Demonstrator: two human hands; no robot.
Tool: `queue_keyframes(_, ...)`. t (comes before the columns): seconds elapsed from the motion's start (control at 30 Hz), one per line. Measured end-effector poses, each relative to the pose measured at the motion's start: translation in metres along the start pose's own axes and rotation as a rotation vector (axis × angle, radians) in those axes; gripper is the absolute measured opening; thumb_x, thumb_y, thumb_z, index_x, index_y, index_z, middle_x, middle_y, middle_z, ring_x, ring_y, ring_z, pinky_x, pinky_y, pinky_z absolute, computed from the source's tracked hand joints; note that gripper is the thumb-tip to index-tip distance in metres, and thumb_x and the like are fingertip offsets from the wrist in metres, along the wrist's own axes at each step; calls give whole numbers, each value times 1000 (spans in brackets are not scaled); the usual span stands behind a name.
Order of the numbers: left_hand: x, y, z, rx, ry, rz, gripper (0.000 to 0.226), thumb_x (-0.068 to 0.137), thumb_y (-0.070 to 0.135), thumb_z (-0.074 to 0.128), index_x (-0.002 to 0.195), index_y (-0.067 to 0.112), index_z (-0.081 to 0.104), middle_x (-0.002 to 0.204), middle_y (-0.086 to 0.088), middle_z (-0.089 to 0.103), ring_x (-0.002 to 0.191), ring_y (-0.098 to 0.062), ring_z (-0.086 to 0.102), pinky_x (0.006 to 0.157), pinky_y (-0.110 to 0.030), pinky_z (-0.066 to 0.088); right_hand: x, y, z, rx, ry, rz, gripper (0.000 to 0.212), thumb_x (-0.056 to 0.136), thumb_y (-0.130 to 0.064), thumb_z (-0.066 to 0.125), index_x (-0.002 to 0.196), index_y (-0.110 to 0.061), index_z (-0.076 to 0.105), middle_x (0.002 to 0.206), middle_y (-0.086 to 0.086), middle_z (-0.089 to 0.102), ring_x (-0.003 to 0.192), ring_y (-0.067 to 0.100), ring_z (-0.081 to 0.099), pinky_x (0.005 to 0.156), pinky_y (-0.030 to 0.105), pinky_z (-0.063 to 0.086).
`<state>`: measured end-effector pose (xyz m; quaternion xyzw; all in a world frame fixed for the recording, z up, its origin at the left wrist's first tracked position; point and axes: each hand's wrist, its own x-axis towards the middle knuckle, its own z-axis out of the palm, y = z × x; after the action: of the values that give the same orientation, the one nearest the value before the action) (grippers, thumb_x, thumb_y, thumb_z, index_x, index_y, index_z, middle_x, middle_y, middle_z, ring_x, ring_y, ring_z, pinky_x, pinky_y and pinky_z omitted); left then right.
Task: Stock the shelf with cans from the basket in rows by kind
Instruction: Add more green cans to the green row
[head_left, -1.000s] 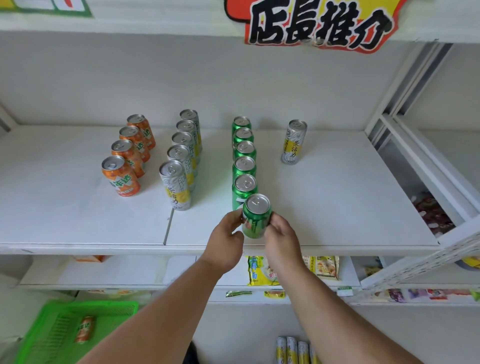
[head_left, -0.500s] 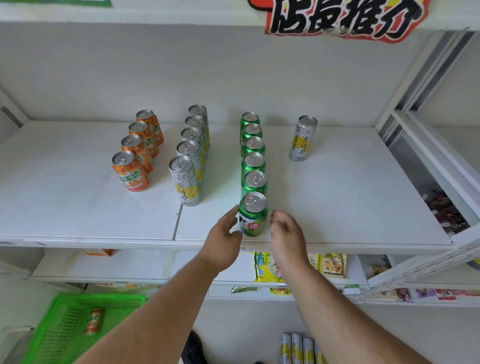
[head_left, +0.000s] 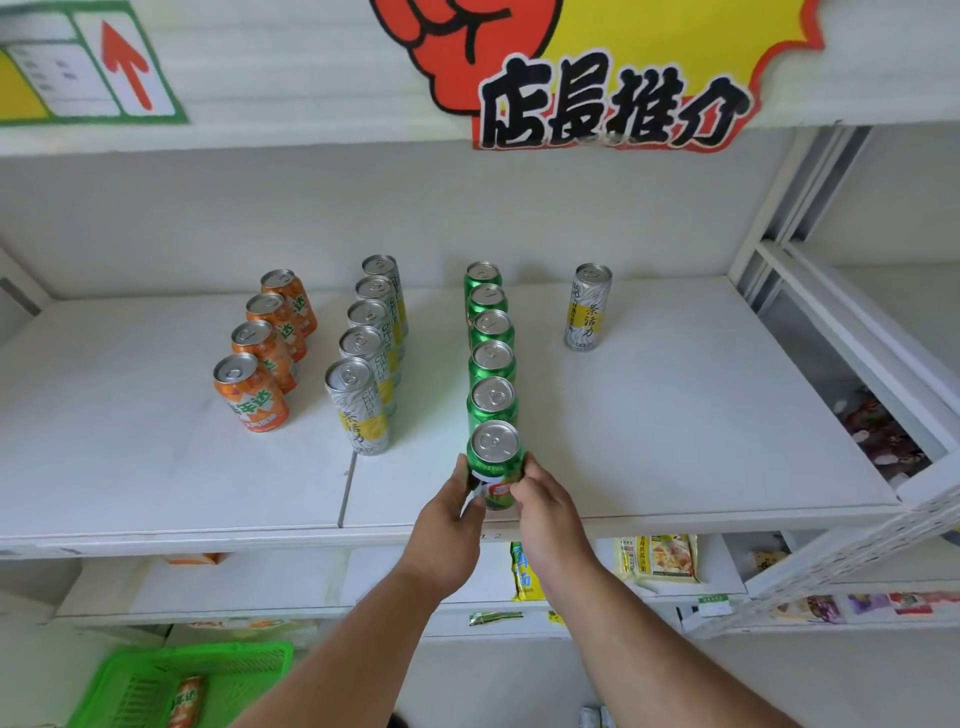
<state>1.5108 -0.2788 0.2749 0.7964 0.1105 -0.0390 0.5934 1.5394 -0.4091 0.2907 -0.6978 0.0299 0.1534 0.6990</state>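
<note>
Green aluminium can (head_left: 496, 465) stands upright near the front edge of the white shelf board (head_left: 675, 441), at the front of a row of green cans (head_left: 491, 343) that runs straight back toward the rear wall. Both hands hold it: the left hand (head_left: 451, 525) has its fingers curled against the can's left side, and the right hand (head_left: 550, 512) wraps the right side, thumb on the label. Each grip is closed round the can's lower half.

Left of that row stands a row of tall slim silver-and-yellow cans (head_left: 371, 343), and further left a row of short orange cans (head_left: 270, 343), both also running front to back. A single silver-and-yellow can (head_left: 587, 306) stands alone to the right of the green row, toward the rear edge.

Below the shelf at lower left, a green plastic mesh basket (head_left: 130, 686) holds one orange can (head_left: 184, 699) lying on its side. Yellow snack packets (head_left: 657, 558) lie on the lower shelf. A red-and-yellow sign with black characters (head_left: 602, 78) hangs on the upper shelf's front.
</note>
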Motion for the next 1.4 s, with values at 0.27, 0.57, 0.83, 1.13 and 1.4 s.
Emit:
queue_keyframes(0.27,5,-5,2,23,-17,-10,65,99,4,45,156,31,31,150,23,45,141,5,36,121,-27,27,1,-4,0,-20,29,17,45,73,-29,50,114,-27,69,108,-2,76,111,23,66,105,49,48)
queue_keyframes(0.57,-21,-9,-13,42,15,-170,65,100,13,53,158,21,25,158,9,35,145,-6,34,120,-29,28,-15,-2,-3,-45,84,32,10,80,-23,51,72,-30,51,66,-20,49,66,0,40,64,22,32)
queue_keyframes(0.83,-86,-34,-32,44,115,-219,57,98,20,57,152,24,40,147,5,50,135,-3,46,112,-28,40,-43,22,2,-86,146,7,12,101,-19,57,94,-17,66,79,-9,56,70,12,49,66,30,40)
queue_keyframes(1.13,-129,-58,-70,51,96,-207,55,99,25,57,150,28,39,147,9,49,124,2,53,85,-7,41,-109,37,46,-223,163,63,28,97,-30,57,107,-4,61,89,6,59,82,23,52,79,35,44)
queue_keyframes(1.4,-245,-127,-203,64,251,-322,63,97,30,61,154,24,35,147,5,49,136,-9,46,106,-26,37,-176,75,172,-300,-58,161,50,99,-35,62,144,-14,55,140,-2,63,125,21,62,111,41,45)
